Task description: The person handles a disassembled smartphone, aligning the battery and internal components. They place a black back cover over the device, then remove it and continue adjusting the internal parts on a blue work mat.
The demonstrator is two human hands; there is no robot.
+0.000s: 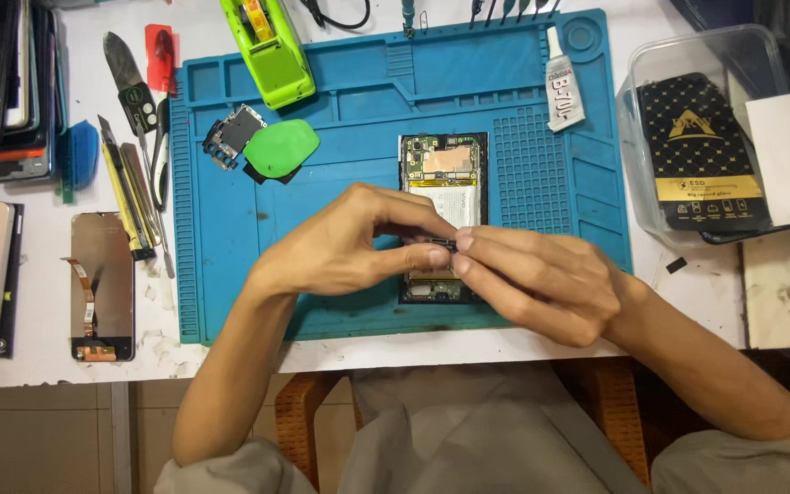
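I have both hands meeting over the middle of the blue work mat [230, 302]. My left hand [340, 247] and my right hand [541, 279] pinch the same small dark part [443, 244] between thumb and fingertips, each from its own side, just above the opened phone [441, 197]. The part is too small for me to say what it is; it looks thin, flat and very light. I judge it fragile and easy to drop, so I would hold it by its edges, with a light fingertip pinch and no bending.

The opened phone lies on the mat under my fingers, its back off, with the board and a pale battery showing; its lower end is hidden by my hands. To the left on the mat lie a green oval pick [282, 147] and a small dark metal cover piece [230, 135], touching or just beside each other. A bright green tool [269, 46] lies across the top edge of the mat, and a white glue tube [561, 87] sits near its upper right.

Off the mat, on the white desk [166, 352], a loose screen with a flex cable [101, 285] lies to the left, with blades and spudgers [134, 183] between it and the mat. A clear plastic box [761, 46] holding a black-and-gold packet stands to the right.
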